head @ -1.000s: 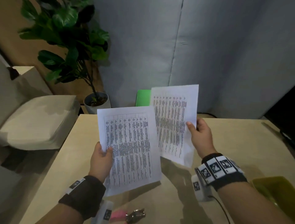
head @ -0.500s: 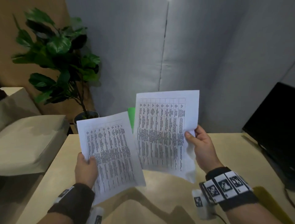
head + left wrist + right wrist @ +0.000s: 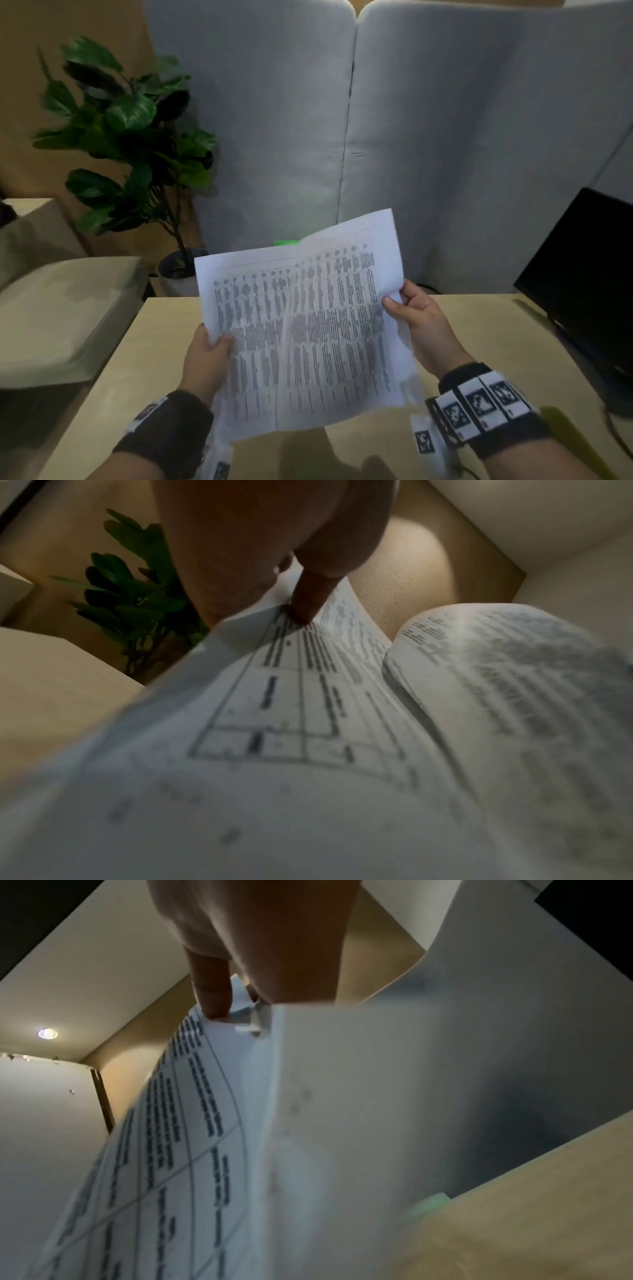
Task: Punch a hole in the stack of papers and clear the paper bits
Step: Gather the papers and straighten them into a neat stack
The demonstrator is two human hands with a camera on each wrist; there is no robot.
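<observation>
Gathering stage: left hand [image 3: 205, 363] and right hand [image 3: 423, 323] each pinching overlapped papers [image 3: 301, 335] above surface [image 3: 150, 346]; punching, clearing undone.

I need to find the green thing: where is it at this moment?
In the head view the green object peeks out behind the top edge of the held papers, at the table's far edge before the grey partition.

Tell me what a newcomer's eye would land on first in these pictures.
First the printed papers, held up mid-frame above the table, one sheet overlapping the other. The left hand pinches their left edge and the right hand their right edge. Next, the plant at upper left and the dark monitor at the right edge.
</observation>
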